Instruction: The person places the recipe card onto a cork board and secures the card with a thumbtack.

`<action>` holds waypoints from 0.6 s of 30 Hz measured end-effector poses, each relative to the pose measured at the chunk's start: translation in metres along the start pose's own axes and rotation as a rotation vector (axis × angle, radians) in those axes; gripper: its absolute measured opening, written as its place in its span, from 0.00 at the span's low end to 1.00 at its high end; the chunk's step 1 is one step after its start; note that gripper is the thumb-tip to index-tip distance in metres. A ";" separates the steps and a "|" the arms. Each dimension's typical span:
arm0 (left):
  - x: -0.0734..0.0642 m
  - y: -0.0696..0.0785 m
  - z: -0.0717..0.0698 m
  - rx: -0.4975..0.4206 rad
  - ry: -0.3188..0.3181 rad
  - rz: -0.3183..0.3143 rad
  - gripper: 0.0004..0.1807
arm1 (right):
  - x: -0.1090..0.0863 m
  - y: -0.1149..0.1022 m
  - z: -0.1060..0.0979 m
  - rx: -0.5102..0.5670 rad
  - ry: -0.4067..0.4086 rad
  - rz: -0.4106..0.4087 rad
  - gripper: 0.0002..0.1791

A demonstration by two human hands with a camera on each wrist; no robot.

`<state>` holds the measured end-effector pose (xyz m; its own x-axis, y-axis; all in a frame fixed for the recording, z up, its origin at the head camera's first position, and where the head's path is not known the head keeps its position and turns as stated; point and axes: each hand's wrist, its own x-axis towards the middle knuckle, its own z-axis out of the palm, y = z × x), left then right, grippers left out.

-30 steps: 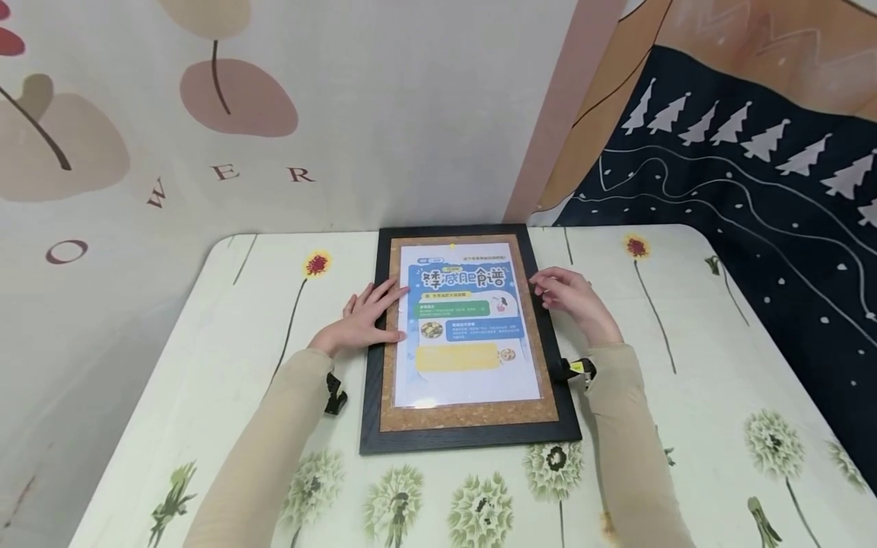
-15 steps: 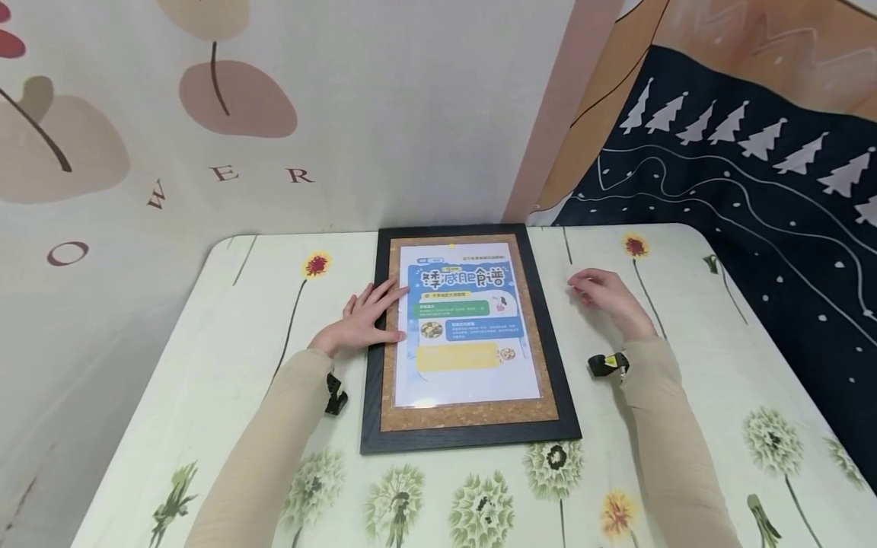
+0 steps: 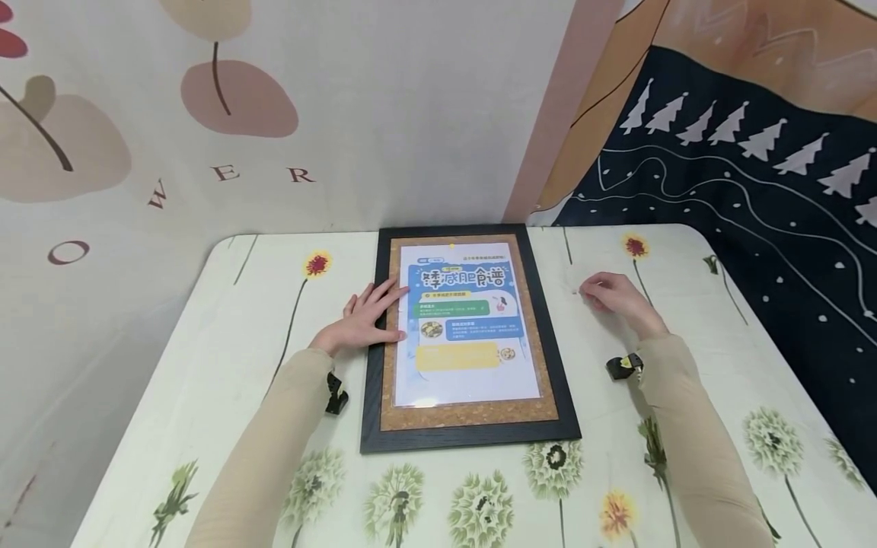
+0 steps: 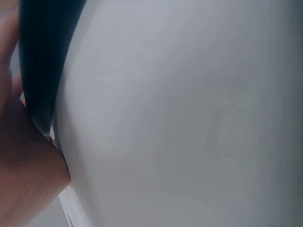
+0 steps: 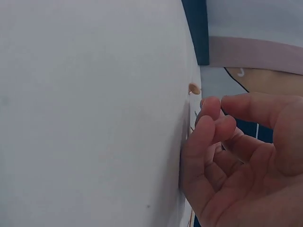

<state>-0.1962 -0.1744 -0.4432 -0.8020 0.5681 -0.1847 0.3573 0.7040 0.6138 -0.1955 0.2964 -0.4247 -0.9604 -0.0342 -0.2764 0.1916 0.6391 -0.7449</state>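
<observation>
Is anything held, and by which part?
The left hand just rests on the left side of the frame; whether the right hand holds anything can't be told.

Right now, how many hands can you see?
2. The left hand lies across the left edge of the black frame and reaches the paper; the right hand is apart from the frame, to its right.

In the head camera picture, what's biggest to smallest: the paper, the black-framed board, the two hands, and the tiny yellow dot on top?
1. Black-framed board
2. Paper
3. Left hand and right hand: too alike to rank
4. Yellow dot
</observation>
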 end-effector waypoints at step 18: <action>-0.001 0.001 -0.001 0.002 0.005 -0.004 0.47 | 0.012 -0.009 0.013 -0.040 -0.002 0.053 0.16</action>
<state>-0.1953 -0.1748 -0.4421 -0.8057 0.5631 -0.1838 0.3546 0.7070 0.6119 -0.2060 0.2802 -0.4297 -0.9489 -0.0007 -0.3157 0.2339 0.6699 -0.7046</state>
